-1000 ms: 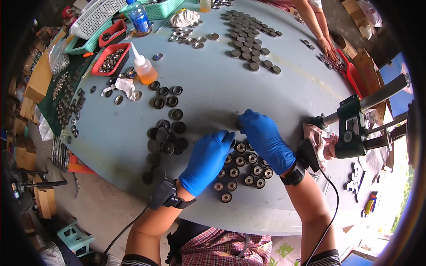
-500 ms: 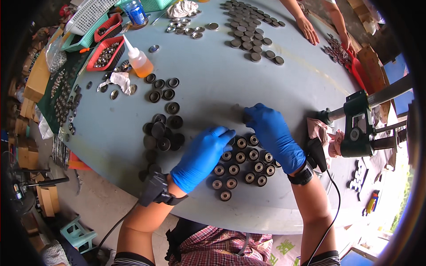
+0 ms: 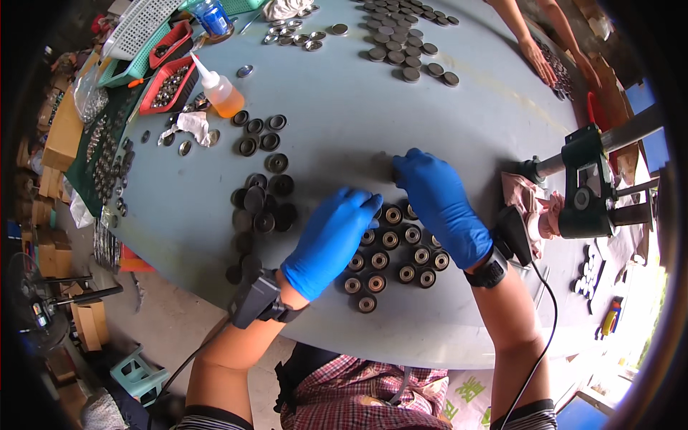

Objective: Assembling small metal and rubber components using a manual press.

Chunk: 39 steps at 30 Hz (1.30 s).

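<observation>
Both hands wear blue gloves over the grey table [image 3: 322, 326]. My right hand [image 3: 436, 204] is closed, with thumb and fingertips pressed together near a dark smudge; a dark edge shows at the fingertips, too hidden to name. Lower and to the left, my left hand [image 3: 328, 242] has its fingers drawn together beside a group of black round wheels with metal bearing centres [image 3: 390, 239]. Its fingertips cover part of that group, and what they hold, if anything, is hidden. Black round cups [image 3: 276, 163] lie left of my hands, some stacked or overlapping.
A green metal press [image 3: 582, 188] stands at right beside a pink cloth [image 3: 522, 193]. At upper left are a squeeze bottle of orange liquid [image 3: 223, 96] and a red tray of small metal parts [image 3: 169, 86]. Dark discs [image 3: 411, 74] lie at the far side, near another person's hands [image 3: 537, 61].
The view has shifted slightly. My two hands keep nearly the same pose over the wheels. The other person's hands have moved right, over the small parts there.
</observation>
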Motion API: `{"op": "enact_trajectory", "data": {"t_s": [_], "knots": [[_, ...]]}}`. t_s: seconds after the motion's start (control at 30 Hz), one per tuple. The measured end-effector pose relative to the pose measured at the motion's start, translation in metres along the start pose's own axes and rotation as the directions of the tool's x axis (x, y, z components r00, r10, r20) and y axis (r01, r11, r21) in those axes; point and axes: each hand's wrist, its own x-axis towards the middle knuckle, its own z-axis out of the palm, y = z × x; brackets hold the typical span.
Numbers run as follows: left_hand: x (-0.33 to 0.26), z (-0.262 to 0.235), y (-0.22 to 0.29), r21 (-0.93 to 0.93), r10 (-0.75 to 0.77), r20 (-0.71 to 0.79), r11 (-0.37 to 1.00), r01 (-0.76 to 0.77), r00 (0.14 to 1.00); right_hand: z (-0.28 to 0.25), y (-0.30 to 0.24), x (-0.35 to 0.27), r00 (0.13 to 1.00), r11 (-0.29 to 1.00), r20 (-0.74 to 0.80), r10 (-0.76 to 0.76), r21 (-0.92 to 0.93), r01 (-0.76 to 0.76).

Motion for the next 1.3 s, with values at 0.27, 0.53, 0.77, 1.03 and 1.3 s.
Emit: {"op": "enact_trajectory", "data": {"t_s": [0.27,0.53,0.77,1.03,1.3], "knots": [[-0.029,-0.029,-0.006,-0.078,0.066,-0.021,0.995,-0.067,0.998,0.004,0.025,0.016,0.999,1.000,-0.047,0.022,-0.016,-0.023],[-0.097,-0.072,-0.030,0.098,-0.011,-0.315,0.994,0.044,0.949,-0.010,0.023,0.020,0.999,0.999,0.011,0.042,-0.019,-0.042],[-0.134,-0.056,-0.018,0.192,0.090,-0.322,0.981,-0.028,0.942,-0.017,-0.032,-0.020,0.945,0.980,-0.270,-0.187,0.012,0.197],[-0.095,-0.018,-0.010,-0.240,-0.073,-0.407,0.970,-0.029,0.911,-0.014,-0.074,-0.033,0.996,0.852,0.081,-0.024,0.523,-0.022],[-0.089,-0.037,0.015,-0.403,-0.012,-0.463,0.893,-0.199,0.886,-0.051,-0.121,-0.065,0.946,0.327,0.294,0.134,0.888,-0.322]]}}
